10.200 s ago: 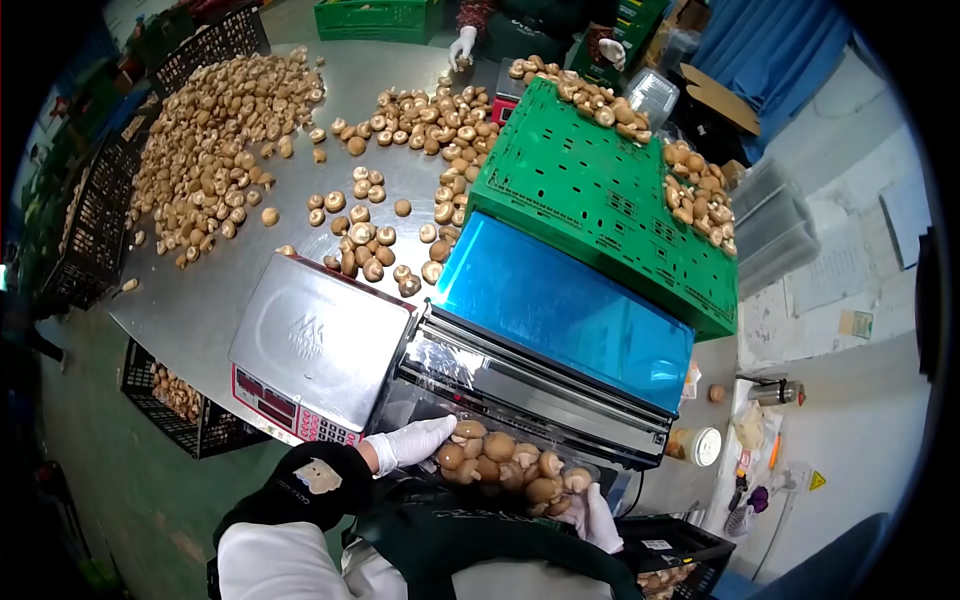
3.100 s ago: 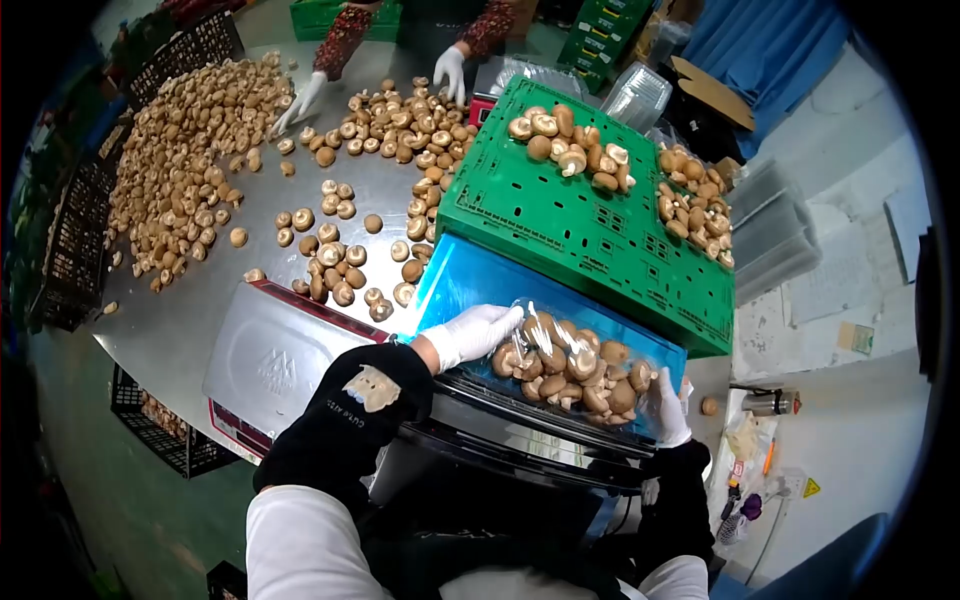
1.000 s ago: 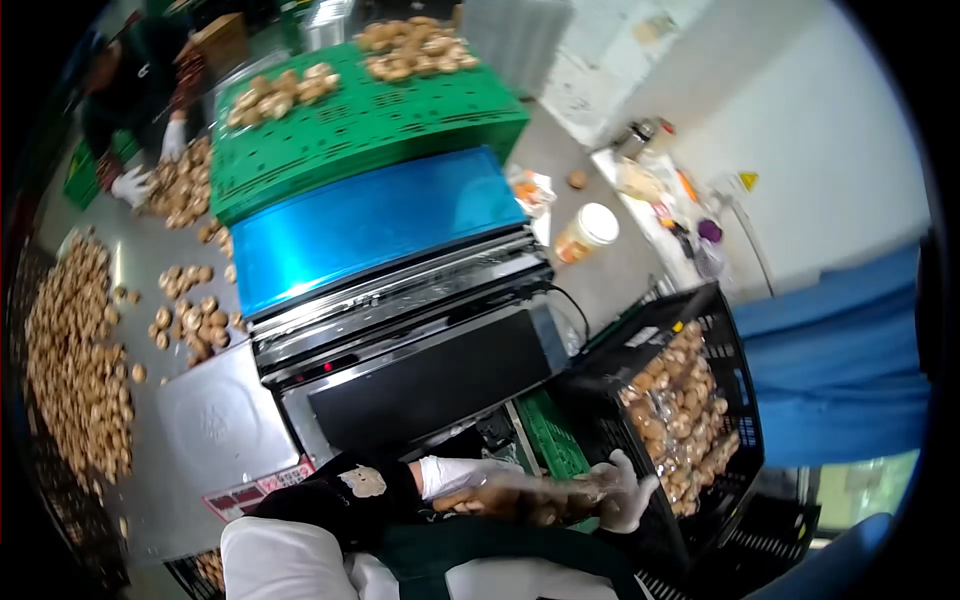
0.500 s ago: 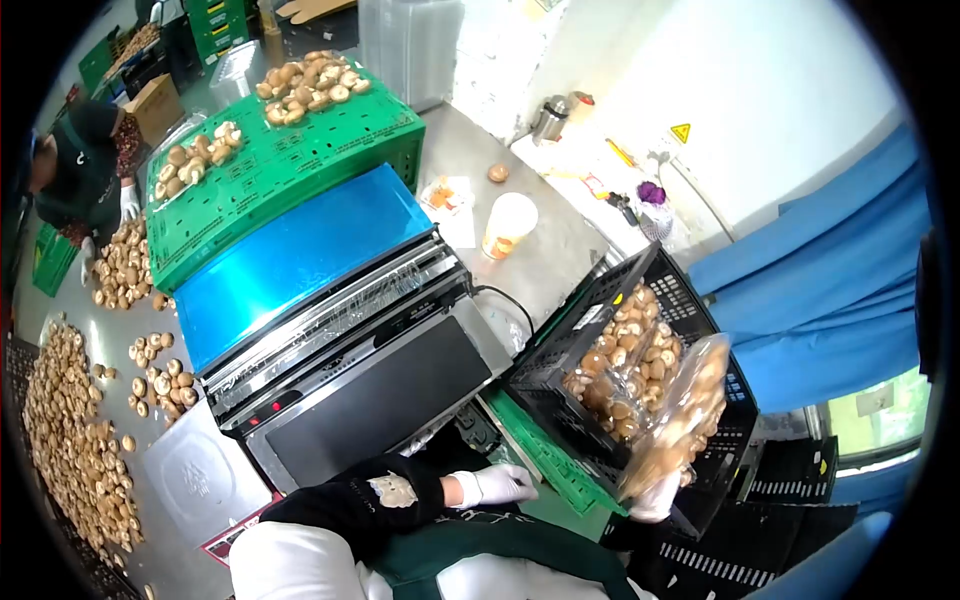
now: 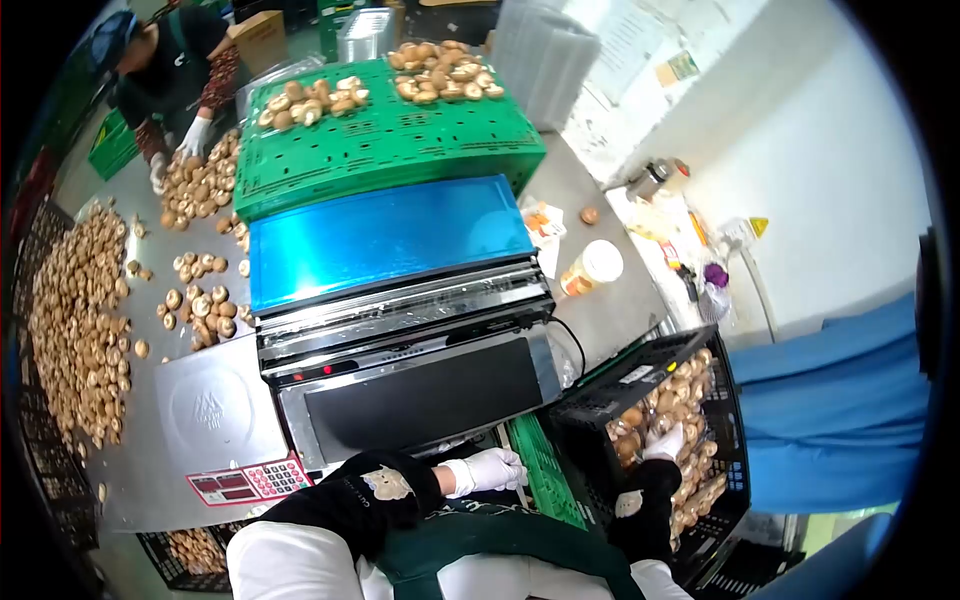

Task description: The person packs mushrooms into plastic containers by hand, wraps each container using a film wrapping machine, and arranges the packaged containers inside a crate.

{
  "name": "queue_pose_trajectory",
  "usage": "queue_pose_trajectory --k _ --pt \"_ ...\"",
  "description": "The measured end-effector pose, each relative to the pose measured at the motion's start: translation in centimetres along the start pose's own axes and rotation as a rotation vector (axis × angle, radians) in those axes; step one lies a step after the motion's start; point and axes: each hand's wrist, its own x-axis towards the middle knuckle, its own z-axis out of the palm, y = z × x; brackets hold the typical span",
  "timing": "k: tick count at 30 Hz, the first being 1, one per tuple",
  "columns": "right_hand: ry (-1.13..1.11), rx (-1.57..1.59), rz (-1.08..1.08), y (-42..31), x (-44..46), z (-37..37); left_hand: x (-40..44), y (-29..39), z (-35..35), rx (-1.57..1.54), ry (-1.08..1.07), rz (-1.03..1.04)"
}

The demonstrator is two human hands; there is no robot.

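My left hand (image 5: 487,470), in a white glove, hovers by my waist in front of the wrapping machine (image 5: 420,400); its fingers are curled in and nothing shows in them. My right hand (image 5: 665,443), also white-gloved, reaches down into the black crate (image 5: 738,440) at the right. It lies on clear bags of mushrooms (image 5: 690,400) with fingers stretched out, touching the film. Another bag of mushrooms (image 5: 698,500) sits in the crate's near part, beside my right forearm.
A green crate (image 5: 390,150) with mushroom piles stands behind the blue-topped machine. Left of it are a scale (image 5: 220,410) and loose mushrooms (image 5: 80,330) on the steel table. A cup (image 5: 594,266) stands behind the black crate. A co-worker (image 5: 175,60) handles mushrooms at far left.
The bag that my right hand held at the crate's near side is now down in the crate, and that hand has moved farther in over the bags. My view has turned.
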Motion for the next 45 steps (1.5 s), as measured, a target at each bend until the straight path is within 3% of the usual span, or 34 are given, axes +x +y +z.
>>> queue_pose_trajectory --k 1,3,5,6,9,11,15,17,20,23,27,29,31,33,35,39,41,45 --pt "0.06 -0.046 0.073 -1.4 -1.7 1.2 -0.4 0.2 -0.4 -0.014 0.016 0.014" --pt "-0.129 -0.391 -0.033 -2.6 -0.3 -1.3 -1.4 0.8 -1.2 0.034 0.043 0.06" --pt "0.004 -0.626 -0.179 -4.1 0.0 -2.4 -2.6 1.3 -2.4 0.079 0.069 0.097" --pt "0.014 -0.624 -0.35 -4.9 0.5 -2.8 -2.9 1.3 -3.1 0.066 0.09 0.13" --pt "0.116 -0.893 -0.743 -8.7 -4.6 5.8 -4.7 1.4 -5.4 0.066 0.206 0.198" --pt "-0.142 -0.705 -0.775 -8.9 -6.1 12.9 -6.4 2.3 -7.0 0.075 0.313 0.231" --pt "-0.712 -0.666 -0.569 -5.3 -11.0 30.2 -8.8 2.3 -11.1 -0.028 0.564 0.471" --pt "-1.058 -0.648 -0.351 -1.5 -14.0 39.1 -10.8 3.0 -13.2 -0.124 0.637 0.547" --pt "-1.387 -0.722 -0.241 4.3 -19.9 51.0 -13.6 3.5 -16.3 -0.245 0.734 0.63" --pt "-1.505 -0.71 -0.061 9.8 -25.6 61.5 -17.4 5.1 -19.9 -0.361 0.853 0.712" --pt "-1.381 -0.711 0.006 17.5 -25.9 72.1 -21.0 7.7 -27.1 -0.005 1.257 0.782" --pt "-1.278 -0.641 0.149 19.4 -26.7 74.8 -23.3 10.2 -30.5 -0.019 1.323 0.747" --pt "-1.339 -0.656 0.146 21.6 -25.5 76.9 -24.8 12.7 -33.6 0.013 1.408 0.647" --pt "-1.344 -0.694 0.067 22.5 -25.7 77.1 -24.4 13.8 -37.4 0.124 1.539 0.678" --pt "-1.386 -0.68 0.072 22.2 -25.8 76.7 -23.8 15.0 -40.5 0.111 1.517 0.682" --pt "-1.537 -0.722 0.122 20.4 -26.1 74.2 -22.2 16.3 -44.7 0.18 1.621 0.641" --pt "-1.56 -0.727 0.155 18.9 -25.9 72.2 -21.7 16.7 -45.2 0.24 1.607 0.561" --pt "-1.635 -0.773 0.19 15.7 -25.3 67.4 -19.5 16.1 -45.1 0.37 1.606 0.593"
